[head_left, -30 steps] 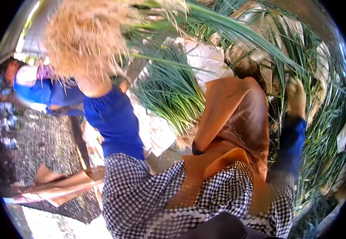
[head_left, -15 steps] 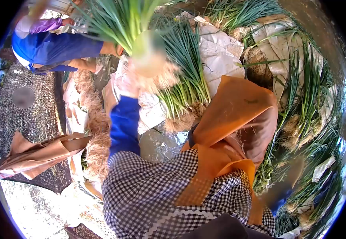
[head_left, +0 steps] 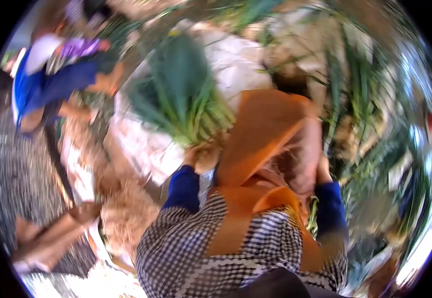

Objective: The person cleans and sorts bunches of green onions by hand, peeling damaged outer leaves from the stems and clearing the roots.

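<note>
My left hand (head_left: 191, 157), in a blue sleeve, is at the pale root end of a pile of spring onions (head_left: 183, 107). It touches the roots, but blur hides whether its fingers grip any stalks. The pile lies on a whitish sheet (head_left: 233, 64), green leaves pointing away from me. On the far side of my apron-covered knee, my right hand (head_left: 323, 171) hangs low beside more spring onions (head_left: 362, 84). Its fingers are smeared and partly hidden, so their state is unclear. An orange-brown apron (head_left: 265, 134) covers my lap between both hands.
A person in blue (head_left: 69, 82) bends over at the upper left. Along the left runs a row of bundles with tan roots (head_left: 129, 208), near a brown cloth (head_left: 59, 231). Loose leaves and pale sheet scraps (head_left: 399, 169) lie on the right.
My left hand has come down and closer from its raised position with a bunch of spring onions, now at the pile. My right hand has come forward beside my knee. The view has shifted.
</note>
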### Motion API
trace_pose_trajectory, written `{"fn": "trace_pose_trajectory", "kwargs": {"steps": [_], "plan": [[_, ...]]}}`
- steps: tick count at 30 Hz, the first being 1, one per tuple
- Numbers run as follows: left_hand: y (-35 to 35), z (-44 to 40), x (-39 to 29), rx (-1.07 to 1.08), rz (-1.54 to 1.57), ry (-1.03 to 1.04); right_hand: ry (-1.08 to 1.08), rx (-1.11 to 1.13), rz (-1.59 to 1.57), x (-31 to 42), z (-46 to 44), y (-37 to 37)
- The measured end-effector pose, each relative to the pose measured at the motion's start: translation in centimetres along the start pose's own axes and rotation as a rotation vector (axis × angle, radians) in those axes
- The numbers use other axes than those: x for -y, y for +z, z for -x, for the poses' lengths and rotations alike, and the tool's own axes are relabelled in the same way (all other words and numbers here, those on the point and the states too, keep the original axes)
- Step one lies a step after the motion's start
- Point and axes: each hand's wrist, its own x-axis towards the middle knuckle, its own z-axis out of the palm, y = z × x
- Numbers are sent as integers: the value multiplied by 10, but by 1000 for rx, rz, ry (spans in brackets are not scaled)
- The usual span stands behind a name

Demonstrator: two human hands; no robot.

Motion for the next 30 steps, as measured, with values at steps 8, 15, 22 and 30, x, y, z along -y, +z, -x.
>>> {"fn": "trace_pose_trajectory", "kwargs": {"steps": [8, 15, 22, 30], "plan": [[-6, -5, -14, -325, -208, 214, -326, -183, 1611, -28, 83, -67], [-43, -37, 12, -341, -983, 508, 4, -215, 1648, -176, 176, -222], [-71, -21, -6, -580, -504, 357, -49, 79, 1475, -60, 98, -194], [-95, -34, -74, -981, -732, 945, -309, 109, 1544, 49, 74, -85]]}}
